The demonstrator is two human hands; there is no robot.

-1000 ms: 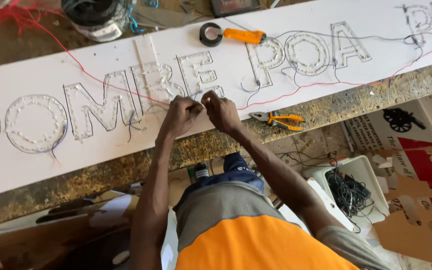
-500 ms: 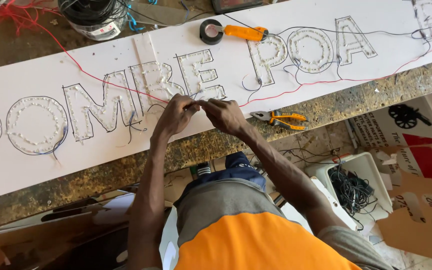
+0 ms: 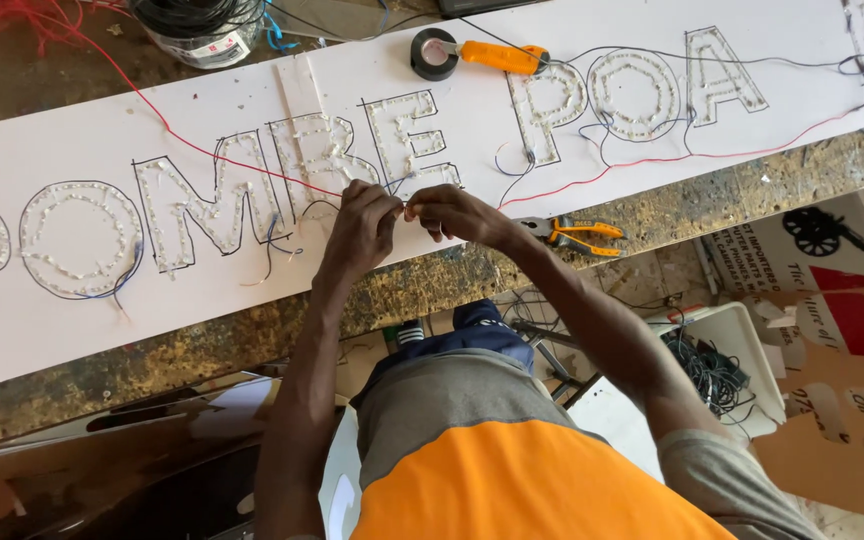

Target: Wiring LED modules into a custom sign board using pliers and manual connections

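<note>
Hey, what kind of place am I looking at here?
Likely a sign-making workshop: a long white sign board with outlined letters filled with small lights, thin wire pinched between both hands, and orange-handled pliers on a rough workbench.

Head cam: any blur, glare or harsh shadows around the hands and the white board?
Head view: even, soft light, no hard shadows; white sign board bright but its outlined letters stay readable, no glare; left hand and right hand sharp, though the thin wire they pinch is barely resolved; slight wide-angle bowing along the board edges.
</note>
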